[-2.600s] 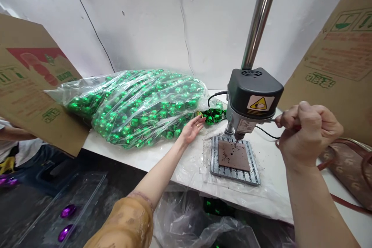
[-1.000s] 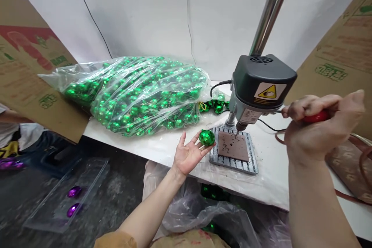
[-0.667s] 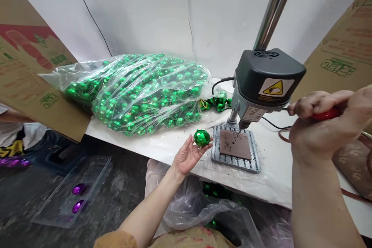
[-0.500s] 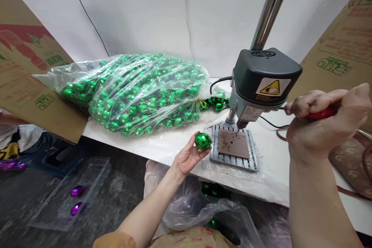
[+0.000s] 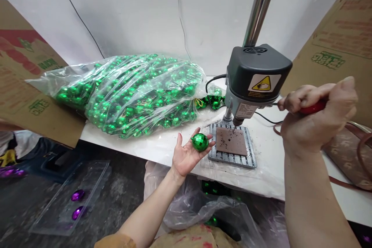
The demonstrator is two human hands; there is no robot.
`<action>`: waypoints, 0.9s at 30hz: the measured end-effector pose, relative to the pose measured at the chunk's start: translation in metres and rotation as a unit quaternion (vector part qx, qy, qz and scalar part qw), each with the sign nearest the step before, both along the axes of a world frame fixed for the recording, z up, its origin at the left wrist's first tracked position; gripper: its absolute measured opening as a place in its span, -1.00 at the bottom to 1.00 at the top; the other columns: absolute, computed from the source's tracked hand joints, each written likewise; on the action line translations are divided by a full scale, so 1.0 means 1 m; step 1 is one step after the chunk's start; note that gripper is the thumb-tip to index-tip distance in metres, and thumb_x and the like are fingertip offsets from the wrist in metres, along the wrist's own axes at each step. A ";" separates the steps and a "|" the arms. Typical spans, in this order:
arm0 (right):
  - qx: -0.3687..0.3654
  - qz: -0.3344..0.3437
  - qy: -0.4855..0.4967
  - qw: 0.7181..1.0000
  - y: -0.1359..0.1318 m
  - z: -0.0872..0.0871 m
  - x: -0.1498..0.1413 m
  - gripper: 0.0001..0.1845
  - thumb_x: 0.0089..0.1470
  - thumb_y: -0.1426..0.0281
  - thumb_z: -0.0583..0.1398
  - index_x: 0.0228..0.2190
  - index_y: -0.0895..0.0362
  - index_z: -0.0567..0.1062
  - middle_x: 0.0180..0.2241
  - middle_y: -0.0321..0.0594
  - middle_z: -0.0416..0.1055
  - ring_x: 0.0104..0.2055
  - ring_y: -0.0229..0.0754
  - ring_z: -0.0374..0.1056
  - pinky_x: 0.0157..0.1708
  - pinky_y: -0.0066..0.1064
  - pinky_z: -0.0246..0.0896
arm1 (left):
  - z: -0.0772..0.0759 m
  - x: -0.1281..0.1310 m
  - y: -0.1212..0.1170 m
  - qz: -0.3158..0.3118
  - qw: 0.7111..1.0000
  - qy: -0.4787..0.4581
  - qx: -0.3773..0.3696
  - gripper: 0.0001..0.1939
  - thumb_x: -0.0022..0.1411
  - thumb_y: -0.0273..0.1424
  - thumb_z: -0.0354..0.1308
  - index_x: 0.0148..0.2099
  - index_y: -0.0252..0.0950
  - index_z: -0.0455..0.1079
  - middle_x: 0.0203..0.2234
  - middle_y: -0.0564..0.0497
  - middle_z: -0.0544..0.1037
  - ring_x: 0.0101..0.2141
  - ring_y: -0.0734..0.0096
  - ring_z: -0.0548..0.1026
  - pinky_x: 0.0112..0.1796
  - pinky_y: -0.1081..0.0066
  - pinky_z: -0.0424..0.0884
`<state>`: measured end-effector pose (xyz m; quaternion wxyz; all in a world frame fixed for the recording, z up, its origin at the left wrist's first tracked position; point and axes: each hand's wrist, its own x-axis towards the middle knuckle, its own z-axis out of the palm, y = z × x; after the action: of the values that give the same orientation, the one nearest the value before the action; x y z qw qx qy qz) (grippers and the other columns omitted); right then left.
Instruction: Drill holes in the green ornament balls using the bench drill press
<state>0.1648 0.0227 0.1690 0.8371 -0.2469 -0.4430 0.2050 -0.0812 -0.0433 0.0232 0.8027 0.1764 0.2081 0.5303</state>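
Observation:
A shiny green faceted bauble (image 5: 200,142) lies on the upturned palm and fingers of my left hand (image 5: 183,157). The thumb stands away from it, and a small cap on the bauble points left. My right hand (image 5: 310,124) is wrapped round the red grip (image 5: 314,107) of a lever on a small drill press (image 5: 260,73). Below the drill chuck (image 5: 238,121), a brown square plate (image 5: 228,148) with a dark hole sits on the slotted grey base (image 5: 213,155), dark crumbs scattered over it. My left fingertips are close to the base's left edge.
A large clear bag (image 5: 139,93) of green baubles covers the table's back left. Cardboard boxes (image 5: 31,66) flank both sides. A brown handbag (image 5: 348,151) lies at the right. On the floor, a clear tray (image 5: 52,224) holds purple baubles (image 5: 77,195). Plastic sheeting (image 5: 186,209) hangs below the table edge.
My left thumb has come off the bauble and the fingers have spread, so it now rests on the palm with its cap turned left. My right hand keeps the lever. The view has shifted slightly.

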 end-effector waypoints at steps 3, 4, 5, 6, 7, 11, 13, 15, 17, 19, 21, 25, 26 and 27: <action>0.003 0.002 -0.001 1.000 0.000 -0.001 0.001 -0.49 0.14 0.08 0.11 -0.71 0.06 0.18 -0.79 -0.42 0.00 -0.70 -0.36 0.05 -0.66 -0.36 0.02 | -0.003 -0.001 -0.003 -0.002 0.999 0.025 0.020 -0.10 0.26 0.32 -0.20 0.47 -0.05 0.00 0.32 -0.29 0.31 0.19 -0.11 0.43 0.04 0.10 0.37; 0.003 0.003 -0.003 1.000 0.000 -0.001 0.001 -0.49 0.14 0.08 0.11 -0.71 0.06 0.18 -0.79 -0.42 0.00 -0.69 -0.36 0.05 -0.66 -0.36 0.02 | -0.004 -0.001 -0.004 0.001 0.999 0.034 0.023 -0.07 0.23 0.35 -0.21 0.47 -0.03 0.00 0.33 -0.28 0.30 0.16 -0.11 0.45 -0.02 0.14 0.40; 0.005 0.004 -0.003 1.000 0.000 -0.002 0.001 -0.49 0.14 0.08 0.11 -0.71 0.06 0.19 -0.79 -0.41 0.00 -0.69 -0.36 0.05 -0.65 -0.37 0.03 | -0.005 -0.001 -0.005 0.004 0.999 0.041 0.023 -0.04 0.20 0.38 -0.22 0.47 -0.02 0.01 0.33 -0.27 0.31 0.12 -0.09 0.47 -0.09 0.19 0.41; 0.006 0.005 -0.003 1.000 0.000 -0.002 0.001 -0.49 0.14 0.08 0.12 -0.71 0.06 0.18 -0.78 -0.42 0.00 -0.69 -0.37 0.05 -0.65 -0.37 0.04 | -0.006 -0.001 -0.006 0.008 0.999 0.047 0.023 -0.01 0.16 0.41 -0.22 0.47 -0.01 0.01 0.32 -0.27 0.31 0.07 -0.06 0.50 -0.14 0.24 0.41; 0.008 0.006 -0.004 1.000 0.000 -0.002 0.001 -0.48 0.14 0.07 0.13 -0.71 0.06 0.18 -0.78 -0.42 0.00 -0.69 -0.37 0.05 -0.65 -0.37 0.04 | -0.007 0.000 -0.007 0.010 0.998 0.051 0.022 0.01 0.14 0.43 -0.23 0.47 -0.01 0.01 0.31 -0.27 0.32 0.02 -0.02 0.52 -0.20 0.28 0.40; 0.011 0.004 -0.007 1.000 0.000 -0.003 0.002 -0.45 0.13 0.03 0.14 -0.71 0.06 0.17 -0.79 -0.42 -0.02 -0.70 -0.36 0.04 -0.66 -0.36 0.04 | -0.009 0.002 -0.008 0.009 0.999 0.042 0.015 -0.04 0.19 0.38 -0.17 0.46 -0.03 0.03 0.22 -0.29 0.43 -0.14 0.15 0.58 -0.33 0.41 0.36; 0.011 0.003 -0.011 1.000 0.000 -0.003 0.001 -0.46 0.14 0.05 0.13 -0.71 0.06 0.17 -0.79 -0.41 -0.02 -0.70 -0.36 0.04 -0.66 -0.36 0.04 | -0.009 0.003 -0.007 0.001 0.999 0.037 0.004 -0.13 0.28 0.29 -0.11 0.45 -0.07 0.05 0.14 -0.30 0.50 -0.18 0.20 0.60 -0.35 0.45 0.38; 0.014 0.000 -0.013 1.000 0.000 -0.003 0.001 -0.47 0.17 0.08 0.10 -0.71 0.06 0.16 -0.79 -0.41 -0.03 -0.70 -0.36 0.04 -0.67 -0.36 0.03 | -0.009 0.002 -0.005 -0.014 0.999 0.042 -0.012 -0.21 0.36 0.19 -0.09 0.44 -0.14 0.07 0.05 -0.31 0.56 -0.23 0.22 0.61 -0.35 0.45 0.41; 0.019 -0.005 -0.012 1.000 0.000 -0.003 0.000 -0.47 0.19 0.10 0.08 -0.71 0.06 0.15 -0.78 -0.42 -0.04 -0.70 -0.37 0.03 -0.67 -0.38 0.03 | -0.010 0.001 -0.003 -0.032 0.998 0.052 -0.030 -0.29 0.41 0.10 -0.09 0.42 -0.19 0.12 -0.03 -0.30 0.59 -0.32 0.27 0.61 -0.37 0.43 0.44; 0.025 -0.004 -0.011 1.000 0.001 -0.003 0.000 -0.47 0.19 0.10 0.08 -0.70 0.06 0.15 -0.78 -0.42 -0.05 -0.70 -0.38 0.03 -0.68 -0.39 0.02 | -0.012 0.001 -0.001 -0.042 0.996 0.060 -0.048 -0.36 0.44 0.04 -0.09 0.37 -0.22 0.20 -0.10 -0.27 0.61 -0.41 0.32 0.60 -0.41 0.42 0.46; 0.026 0.003 -0.013 1.000 0.001 -0.002 0.000 -0.47 0.17 0.08 0.10 -0.70 0.06 0.16 -0.78 -0.42 -0.03 -0.70 -0.39 0.04 -0.68 -0.39 0.02 | -0.012 0.001 0.001 -0.033 0.995 0.068 -0.064 -0.43 0.45 -0.04 -0.05 0.32 -0.27 0.27 -0.16 -0.25 0.63 -0.42 0.32 0.59 -0.40 0.40 0.49; 0.019 0.009 -0.017 1.000 0.000 -0.002 0.001 -0.50 0.20 0.11 0.06 -0.69 0.05 0.18 -0.77 -0.41 0.03 -0.70 -0.39 0.03 -0.68 -0.38 0.00 | -0.008 0.004 0.001 0.035 0.994 0.068 -0.074 -0.51 0.43 -0.26 0.00 0.30 -0.35 0.29 -0.19 -0.23 0.64 -0.21 0.18 0.65 -0.15 0.24 0.57; 0.020 0.008 -0.018 1.000 0.000 -0.002 0.002 -0.50 0.21 0.13 0.05 -0.69 0.05 0.19 -0.76 -0.40 0.03 -0.70 -0.38 0.02 -0.68 -0.38 0.00 | -0.006 0.004 0.000 0.048 0.994 0.064 -0.076 -0.50 0.41 -0.30 0.00 0.31 -0.37 0.28 -0.19 -0.22 0.64 -0.16 0.15 0.65 -0.07 0.18 0.56; 0.022 0.006 -0.016 1.000 0.001 -0.002 0.002 -0.51 0.22 0.14 0.04 -0.69 0.05 0.19 -0.76 -0.41 0.02 -0.70 -0.38 0.02 -0.68 -0.38 0.00 | -0.004 0.003 0.000 0.057 0.993 0.060 -0.079 -0.49 0.39 -0.32 0.00 0.32 -0.38 0.27 -0.19 -0.22 0.64 -0.12 0.12 0.65 -0.01 0.14 0.54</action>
<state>0.1664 0.0234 0.1673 0.8341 -0.2291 -0.4620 0.1960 -0.0781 -0.0434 0.0192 0.7688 0.1319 0.3071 0.5452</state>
